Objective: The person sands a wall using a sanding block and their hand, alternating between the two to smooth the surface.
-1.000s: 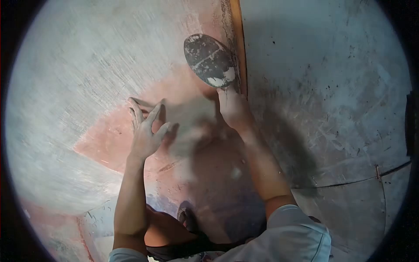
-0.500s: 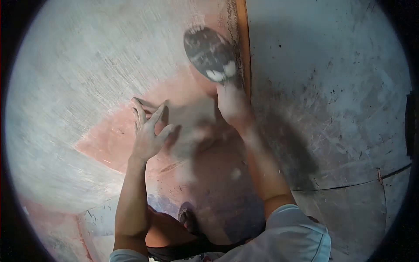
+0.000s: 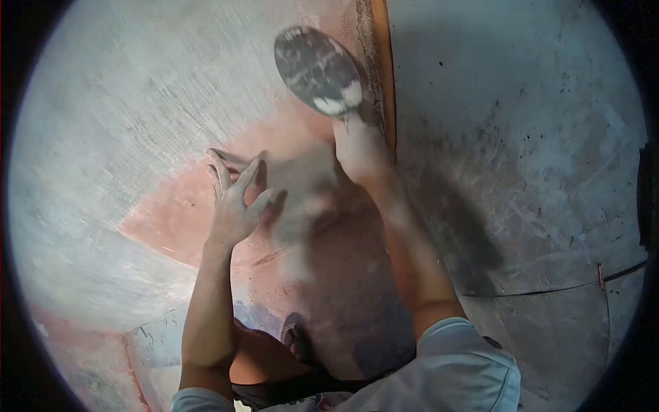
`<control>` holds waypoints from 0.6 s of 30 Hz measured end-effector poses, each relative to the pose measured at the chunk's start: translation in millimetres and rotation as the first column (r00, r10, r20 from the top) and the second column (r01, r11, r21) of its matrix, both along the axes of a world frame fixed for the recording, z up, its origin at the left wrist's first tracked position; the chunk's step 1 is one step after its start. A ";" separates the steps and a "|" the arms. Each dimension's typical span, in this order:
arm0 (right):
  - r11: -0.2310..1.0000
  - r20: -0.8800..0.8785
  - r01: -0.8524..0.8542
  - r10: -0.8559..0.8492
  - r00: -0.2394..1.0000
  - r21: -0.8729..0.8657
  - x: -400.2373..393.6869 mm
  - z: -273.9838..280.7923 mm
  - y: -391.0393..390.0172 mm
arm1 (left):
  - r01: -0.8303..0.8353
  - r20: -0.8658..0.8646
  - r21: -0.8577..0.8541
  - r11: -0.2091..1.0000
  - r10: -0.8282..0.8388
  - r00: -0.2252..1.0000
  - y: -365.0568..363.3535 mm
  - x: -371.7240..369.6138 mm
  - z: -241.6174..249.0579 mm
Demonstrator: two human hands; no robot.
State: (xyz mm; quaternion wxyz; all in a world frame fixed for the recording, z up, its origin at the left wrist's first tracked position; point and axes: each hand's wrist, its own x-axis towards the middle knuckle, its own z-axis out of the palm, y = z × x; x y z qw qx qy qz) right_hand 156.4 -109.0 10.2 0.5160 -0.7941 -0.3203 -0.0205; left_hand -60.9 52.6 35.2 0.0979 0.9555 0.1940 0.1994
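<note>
My right hand (image 3: 360, 147), a little blurred, is closed at the lower end of a dark oval tool (image 3: 318, 71) with whitish smears on its face. The tool lies over the pale and pink surface, close to the brown strip. My left hand (image 3: 237, 199) has its fingers spread and rests against the pink patch (image 3: 168, 213), with nothing in it. A greyish area (image 3: 298, 182) shows on the surface between my two hands.
A brown edge strip (image 3: 384, 69) runs beside a rough crack at the top centre. To its right stands a grey scuffed surface (image 3: 522, 137) with a dark seam (image 3: 542, 293). A foot (image 3: 295, 340) shows at the bottom.
My right hand and the oval tool have moved slightly up and to the left. My left hand has stayed nearly in place.
</note>
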 end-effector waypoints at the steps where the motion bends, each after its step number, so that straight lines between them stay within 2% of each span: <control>1: 1.000 -0.001 -0.001 0.001 1.000 0.001 1.9 0.1 2.4 | 0.008 0.011 0.028 1.000 -0.008 1.000 1.5 0.6 -2.3; 4: 1.000 0.000 -0.006 0.006 1.000 0.022 6.2 -15.4 9.0 | 0.015 0.014 0.060 0.998 -0.016 1.000 6.5 -1.2 -5.8; 5: 0.962 0.165 -0.069 0.026 0.986 0.264 6.5 -33.1 7.6 | 0.018 0.007 0.065 0.998 -0.018 1.000 7.9 -1.4 -6.0; 6: 0.864 0.324 -0.167 0.004 0.946 0.474 6.3 -52.4 5.5 | 0.019 0.007 0.065 0.998 -0.019 1.000 7.5 -1.9 -4.9; 7: 0.937 0.403 -0.069 -0.080 0.912 0.342 3.8 -64.8 1.5 | 0.009 -0.008 0.038 0.999 -0.009 1.000 6.3 -3.0 -3.1; 8: 0.937 0.403 -0.067 -0.082 0.912 0.342 6.2 -73.5 0.9 | 0.000 -0.022 0.012 1.000 0.000 1.000 5.7 -3.2 -2.0; 11: 0.924 0.370 -0.132 -0.011 0.929 0.359 3.6 -52.4 -5.0 | 0.014 -0.023 0.006 1.000 -0.014 1.000 7.1 -3.3 -1.2; 13: 0.991 0.256 -0.026 -0.008 0.967 0.130 2.4 -10.6 -6.9 | 0.002 -0.012 0.021 1.000 -0.002 1.000 4.5 -0.7 -3.8; 14: 0.998 0.103 0.047 -0.051 0.993 0.041 1.2 2.5 1.0 | -0.008 0.006 0.043 0.999 0.008 1.000 3.5 2.5 -4.7; 18: 0.999 0.022 -0.047 0.047 0.999 0.013 2.2 -14.1 7.5 | -0.015 0.016 0.051 0.999 0.014 1.000 1.6 4.5 -5.3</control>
